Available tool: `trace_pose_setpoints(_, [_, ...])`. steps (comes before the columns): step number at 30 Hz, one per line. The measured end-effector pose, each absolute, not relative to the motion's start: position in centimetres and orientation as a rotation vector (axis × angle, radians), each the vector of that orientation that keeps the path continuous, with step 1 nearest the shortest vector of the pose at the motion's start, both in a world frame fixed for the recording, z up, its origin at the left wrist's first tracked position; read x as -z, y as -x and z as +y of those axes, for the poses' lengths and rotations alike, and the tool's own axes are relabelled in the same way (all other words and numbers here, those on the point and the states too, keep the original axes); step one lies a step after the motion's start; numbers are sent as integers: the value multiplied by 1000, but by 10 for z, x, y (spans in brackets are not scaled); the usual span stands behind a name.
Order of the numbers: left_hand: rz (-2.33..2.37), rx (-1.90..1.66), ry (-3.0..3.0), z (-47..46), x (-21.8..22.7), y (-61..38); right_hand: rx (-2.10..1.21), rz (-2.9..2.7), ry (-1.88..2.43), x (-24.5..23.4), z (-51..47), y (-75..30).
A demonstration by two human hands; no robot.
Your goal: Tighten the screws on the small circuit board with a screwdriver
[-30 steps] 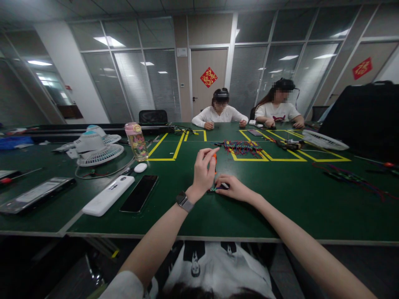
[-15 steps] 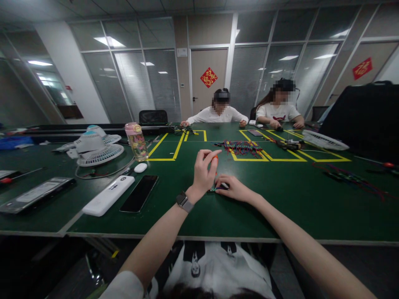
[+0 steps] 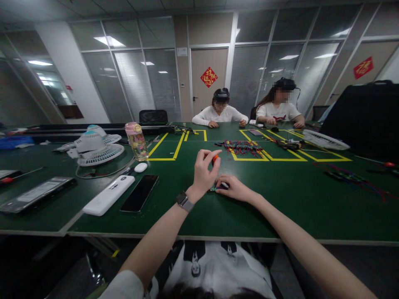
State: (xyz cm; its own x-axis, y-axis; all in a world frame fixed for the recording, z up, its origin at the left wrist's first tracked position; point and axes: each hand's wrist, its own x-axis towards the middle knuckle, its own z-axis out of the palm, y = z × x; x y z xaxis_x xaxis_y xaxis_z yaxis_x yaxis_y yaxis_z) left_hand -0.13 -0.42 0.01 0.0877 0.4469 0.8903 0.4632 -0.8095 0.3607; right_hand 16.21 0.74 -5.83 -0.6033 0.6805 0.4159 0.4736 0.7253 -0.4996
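Observation:
My left hand point(image 3: 206, 171), a watch on its wrist, is raised above the table with fingers curled in a pinch. Between thumb and fingers shows the orange handle of a screwdriver point(image 3: 215, 158); my fingers hide most of it. Just below, my right hand point(image 3: 231, 187) rests on the table, its fingertips closed on a small green circuit board point(image 3: 213, 189). Part of the board sticks out left of the fingers, and the rest is covered. A heap of boards with red and blue wires point(image 3: 243, 148) lies beyond my hands.
To the left are a black phone point(image 3: 139, 193), a white power bank point(image 3: 109, 195), a white case point(image 3: 140, 167), a bottle point(image 3: 137, 143) and fans point(image 3: 99, 154). More wired boards point(image 3: 352, 178) lie right. Two people sit across the green table point(image 3: 187, 224).
My left fingers have shifted slightly around the orange handle, while my right hand stays in place. Across the table, one person's hand has drawn inward from the cables.

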Motion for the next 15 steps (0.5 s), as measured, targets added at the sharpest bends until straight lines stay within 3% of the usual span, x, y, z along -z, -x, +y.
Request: trace_pose_setpoints(15, [-963,1849,2396,0,1,0,-458,-2346,872,59,8,-163])
